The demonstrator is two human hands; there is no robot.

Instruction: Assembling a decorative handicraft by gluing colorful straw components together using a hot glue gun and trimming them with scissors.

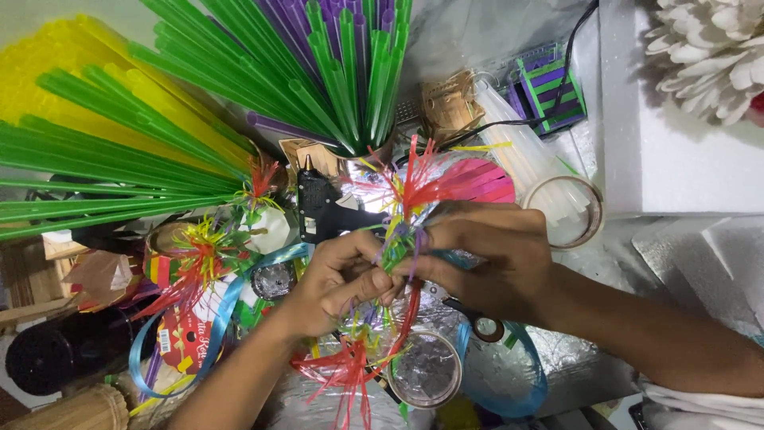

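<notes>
both hands pinch a bundle of cut straw strips [402, 239] above a cluttered table: the left hand [338, 279] grips its middle from below, the right hand [485, 259] clamps it from the side, beside a black glue gun [322, 207].

surface: foil-covered table [676, 255] | on it: tape roll [567, 211], glue gun [322, 207], scissors [469, 314]

Both hands meet mid-frame: left hand [338, 279] fingers pinched, right hand [485, 259] curled, seemingly gripping.
</notes>
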